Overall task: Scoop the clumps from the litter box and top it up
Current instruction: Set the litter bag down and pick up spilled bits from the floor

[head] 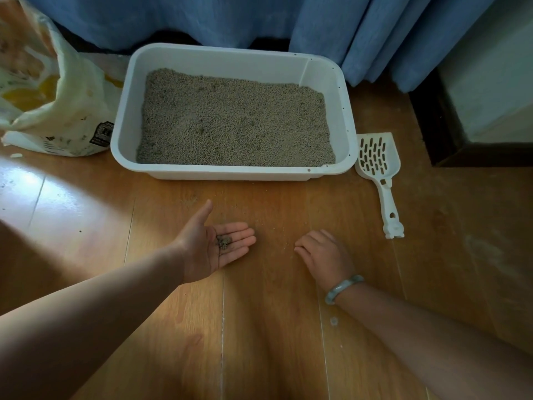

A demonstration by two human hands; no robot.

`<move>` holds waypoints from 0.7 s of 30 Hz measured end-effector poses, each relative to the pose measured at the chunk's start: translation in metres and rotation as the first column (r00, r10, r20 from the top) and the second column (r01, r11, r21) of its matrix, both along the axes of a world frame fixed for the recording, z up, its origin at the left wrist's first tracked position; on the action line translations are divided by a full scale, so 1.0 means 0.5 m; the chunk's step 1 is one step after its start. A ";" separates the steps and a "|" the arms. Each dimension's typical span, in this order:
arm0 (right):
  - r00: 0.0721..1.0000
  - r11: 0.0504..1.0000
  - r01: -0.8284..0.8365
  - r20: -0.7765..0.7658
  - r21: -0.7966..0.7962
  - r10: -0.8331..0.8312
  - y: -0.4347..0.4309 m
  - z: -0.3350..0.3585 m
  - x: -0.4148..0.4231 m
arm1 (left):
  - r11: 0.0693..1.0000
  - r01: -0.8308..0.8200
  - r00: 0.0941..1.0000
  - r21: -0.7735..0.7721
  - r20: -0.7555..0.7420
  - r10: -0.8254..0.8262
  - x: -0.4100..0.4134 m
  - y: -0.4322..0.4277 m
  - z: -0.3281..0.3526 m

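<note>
While the left hand (215, 249), fingers released, carries grey litter granules (223, 242), the right hand (323, 255) rests loosely curled, empty. The white slotted plastic scoop (388, 197) lies at 3 o'clock of the white plastic litter box (124, 134).

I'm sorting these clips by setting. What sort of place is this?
Probably a room in a home: a wooden floor, long blue curtains hanging down to it, and a cat's litter box with its scoop lying beside it.
</note>
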State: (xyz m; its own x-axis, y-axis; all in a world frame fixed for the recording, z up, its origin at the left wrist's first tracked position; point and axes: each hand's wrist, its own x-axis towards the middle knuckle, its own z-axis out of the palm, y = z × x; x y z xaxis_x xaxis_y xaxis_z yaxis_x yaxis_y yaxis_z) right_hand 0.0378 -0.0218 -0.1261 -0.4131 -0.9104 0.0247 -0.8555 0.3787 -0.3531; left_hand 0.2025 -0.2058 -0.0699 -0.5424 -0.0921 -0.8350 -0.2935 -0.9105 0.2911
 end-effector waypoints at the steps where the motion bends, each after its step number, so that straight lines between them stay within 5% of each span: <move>1: 1.000 1.000 -0.014 -0.024 0.006 0.014 0.000 0.000 -0.001 | 1.000 -0.001 1.000 0.003 -0.003 0.001 -0.001 0.000 0.001; 14: 0.934 0.986 -0.073 -0.336 0.149 0.120 0.002 0.004 -0.008 | 0.999 0.039 0.999 0.001 -0.016 -0.039 0.001 0.010 0.001; 21: 0.989 0.985 0.053 -0.145 0.166 -0.028 -0.018 0.024 0.001 | 0.999 0.042 0.999 0.019 -0.029 -0.041 -0.004 0.015 0.004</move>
State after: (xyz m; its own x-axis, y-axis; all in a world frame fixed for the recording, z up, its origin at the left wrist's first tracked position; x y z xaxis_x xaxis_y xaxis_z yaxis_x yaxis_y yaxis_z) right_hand 0.0385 -0.0309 -0.1140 -0.4530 -0.8890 -0.0669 -0.8750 0.4577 -0.1577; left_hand 0.2003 -0.1981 -0.0680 -0.5689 -0.0531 -0.8207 -0.3233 -0.9031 0.2825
